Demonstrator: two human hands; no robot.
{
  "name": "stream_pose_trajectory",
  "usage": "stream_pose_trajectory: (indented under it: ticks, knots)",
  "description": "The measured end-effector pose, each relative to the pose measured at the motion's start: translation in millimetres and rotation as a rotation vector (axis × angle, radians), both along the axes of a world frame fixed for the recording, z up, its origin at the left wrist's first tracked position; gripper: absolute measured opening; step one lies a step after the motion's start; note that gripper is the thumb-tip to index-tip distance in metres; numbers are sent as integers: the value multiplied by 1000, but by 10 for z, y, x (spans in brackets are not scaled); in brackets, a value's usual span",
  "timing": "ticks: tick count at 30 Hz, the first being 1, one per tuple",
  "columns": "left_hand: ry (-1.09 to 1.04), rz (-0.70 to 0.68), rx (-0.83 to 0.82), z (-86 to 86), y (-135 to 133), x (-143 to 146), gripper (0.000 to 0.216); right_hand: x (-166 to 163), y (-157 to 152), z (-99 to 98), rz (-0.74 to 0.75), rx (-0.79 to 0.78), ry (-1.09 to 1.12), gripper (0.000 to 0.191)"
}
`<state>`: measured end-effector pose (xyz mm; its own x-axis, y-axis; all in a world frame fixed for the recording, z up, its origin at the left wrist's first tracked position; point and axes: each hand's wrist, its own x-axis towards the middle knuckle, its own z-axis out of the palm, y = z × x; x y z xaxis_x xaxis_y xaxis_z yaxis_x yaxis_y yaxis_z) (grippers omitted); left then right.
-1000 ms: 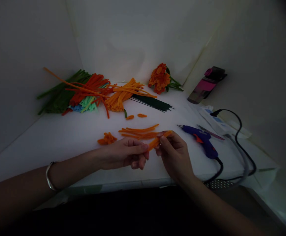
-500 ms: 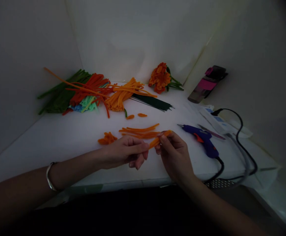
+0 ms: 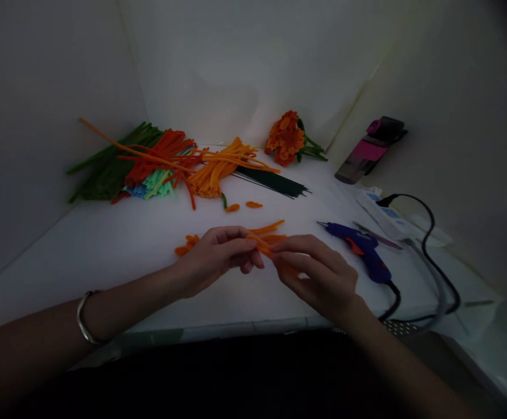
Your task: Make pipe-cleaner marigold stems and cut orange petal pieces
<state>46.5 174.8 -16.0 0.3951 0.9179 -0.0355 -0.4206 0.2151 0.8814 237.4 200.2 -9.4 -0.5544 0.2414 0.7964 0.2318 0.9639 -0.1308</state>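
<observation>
An orange pipe cleaner (image 3: 263, 249) is pinched between my two hands above the front of the table. My left hand (image 3: 225, 254) grips its left end with thumb and fingers, and my right hand (image 3: 317, 270) holds the other end, partly hiding it. Just behind the hands lie loose orange pipe cleaners (image 3: 268, 228). A small pile of folded orange pieces (image 3: 186, 245) rests beside my left hand, partly covered by it. Farther back are two small orange petal-shaped pieces (image 3: 254, 204) and a short green piece (image 3: 224, 201).
Bundles of green (image 3: 105, 174), red (image 3: 157, 154) and orange pipe cleaners (image 3: 214, 174) lie at the back left, beside dark green stems (image 3: 275, 181). An orange flower bunch (image 3: 286, 139) lies behind. On the right are a blue glue gun (image 3: 362, 247), tweezers (image 3: 378, 235), a power strip (image 3: 382, 209) and a bottle (image 3: 369, 151).
My right hand has turned over, its fingers now reaching across from above toward the left hand. My left hand has shifted slightly, and the orange piece has changed its angle.
</observation>
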Motion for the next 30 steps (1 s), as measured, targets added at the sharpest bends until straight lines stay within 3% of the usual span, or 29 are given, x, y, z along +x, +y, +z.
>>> stream_pose_trajectory:
  ticks: [6,10,19,30]
  knots:
    - [128,121,77,11,-7,12,6,-60,-84,-81,-277,172,-135,25]
    - [223,169,110,25,-8,23,4,-106,-158,-54,-370,165,-230,14]
    - [331,141,185,36,-10,11,3,-94,-200,-23,-282,-152,-225,11]
    - [273,64,248,56,-23,5,4,-80,-163,-32,-200,-279,-103,8]
